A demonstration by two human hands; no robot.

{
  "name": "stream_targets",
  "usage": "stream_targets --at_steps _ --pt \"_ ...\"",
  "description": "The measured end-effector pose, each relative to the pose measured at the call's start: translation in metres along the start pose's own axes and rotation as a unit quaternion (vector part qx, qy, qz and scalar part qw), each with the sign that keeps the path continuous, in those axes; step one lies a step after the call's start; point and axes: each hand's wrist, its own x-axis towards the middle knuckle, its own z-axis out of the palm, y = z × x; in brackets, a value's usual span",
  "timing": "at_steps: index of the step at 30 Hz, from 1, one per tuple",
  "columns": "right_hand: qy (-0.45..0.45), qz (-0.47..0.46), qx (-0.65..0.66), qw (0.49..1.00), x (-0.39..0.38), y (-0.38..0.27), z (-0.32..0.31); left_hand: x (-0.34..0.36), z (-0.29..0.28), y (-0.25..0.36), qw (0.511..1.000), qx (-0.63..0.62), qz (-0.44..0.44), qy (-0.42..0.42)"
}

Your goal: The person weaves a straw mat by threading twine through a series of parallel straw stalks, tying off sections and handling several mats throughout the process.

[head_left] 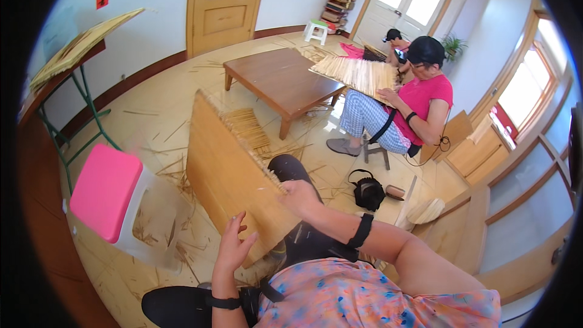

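Note:
A wooden board (225, 170) stands tilted on edge over my dark-trousered lap, with straw-like strips fringing its upper right edge. My right hand (297, 197) is closed on that edge at its near end. My left hand (237, 237) is raised by the board's lower left, thumb and fingers apart; whether a fingertip touches the board I cannot tell. The board's far face is hidden from me.
A pink-topped stool (103, 188) is at left beside a table with panels (85, 42). A low table (279, 79) stands ahead. A co-worker (425, 103) holds a straw panel, another person (395, 42) behind. A black bag (367, 191) and straw scraps (167, 133) lie on the floor.

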Motion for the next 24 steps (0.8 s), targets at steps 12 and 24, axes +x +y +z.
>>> stream_targets --at_steps 12,24 --pt "-0.005 -0.171 -0.025 0.985 -0.050 -0.012 0.012 -0.013 0.033 0.006 0.998 -0.042 0.006 -0.036" --pt "-0.067 -0.216 -0.005 0.974 -0.076 -0.038 0.008 -0.052 0.021 0.026 0.994 -0.107 -0.001 -0.003"
